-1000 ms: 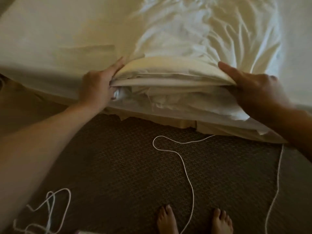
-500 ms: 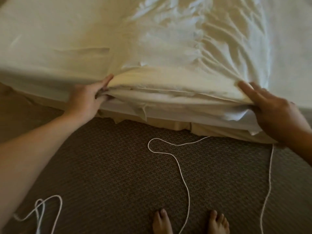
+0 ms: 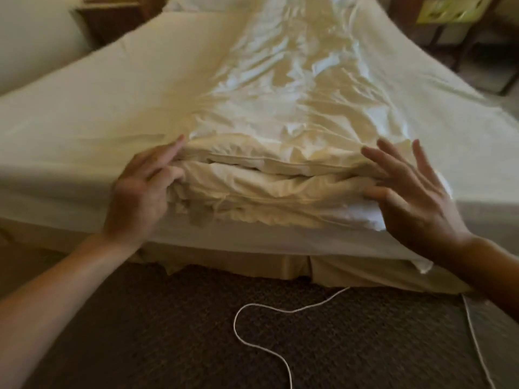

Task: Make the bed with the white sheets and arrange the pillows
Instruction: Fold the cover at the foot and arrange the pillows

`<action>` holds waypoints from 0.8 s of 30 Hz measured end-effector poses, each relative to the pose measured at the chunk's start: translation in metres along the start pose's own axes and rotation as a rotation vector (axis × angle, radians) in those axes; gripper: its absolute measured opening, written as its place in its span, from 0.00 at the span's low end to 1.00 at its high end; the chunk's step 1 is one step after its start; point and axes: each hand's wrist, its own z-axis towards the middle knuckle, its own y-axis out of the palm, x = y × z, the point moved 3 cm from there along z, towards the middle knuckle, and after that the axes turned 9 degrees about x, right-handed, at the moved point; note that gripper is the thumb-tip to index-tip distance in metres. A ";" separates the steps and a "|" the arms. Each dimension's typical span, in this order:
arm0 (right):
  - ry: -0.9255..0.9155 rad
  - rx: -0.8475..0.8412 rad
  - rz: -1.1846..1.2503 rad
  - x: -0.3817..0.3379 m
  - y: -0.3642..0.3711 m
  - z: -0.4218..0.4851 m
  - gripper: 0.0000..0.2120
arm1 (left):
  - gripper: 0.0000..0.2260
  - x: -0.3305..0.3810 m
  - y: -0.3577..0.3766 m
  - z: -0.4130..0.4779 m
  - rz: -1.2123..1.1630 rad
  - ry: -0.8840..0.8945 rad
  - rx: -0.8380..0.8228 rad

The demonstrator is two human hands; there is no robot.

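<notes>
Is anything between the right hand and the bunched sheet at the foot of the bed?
Nothing visible. The right hand is open at the right end of the bunched sheet; the left hand grips its left end.

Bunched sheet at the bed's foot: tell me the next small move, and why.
Probably close the right hand on the bunched sheet: it is spread open beside the folds, while the left hand curls into them.
</notes>
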 end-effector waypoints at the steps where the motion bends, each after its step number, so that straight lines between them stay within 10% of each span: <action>1: -0.043 -0.021 -0.019 -0.003 0.002 -0.006 0.10 | 0.09 -0.002 0.002 -0.005 0.006 0.021 0.004; 7: -0.088 -0.055 -0.088 -0.028 0.014 -0.031 0.17 | 0.10 -0.006 0.014 -0.033 -0.042 0.059 -0.023; 12: -0.042 -0.099 -0.170 -0.029 0.020 -0.033 0.22 | 0.30 0.000 0.015 -0.049 0.033 0.093 -0.120; 17: -0.053 -0.085 -0.223 -0.031 0.025 -0.031 0.34 | 0.21 0.016 0.020 -0.053 0.118 0.418 -0.100; 24: -0.121 -0.133 -0.227 -0.013 0.027 -0.023 0.30 | 0.19 -0.010 0.040 -0.035 0.202 0.267 -0.064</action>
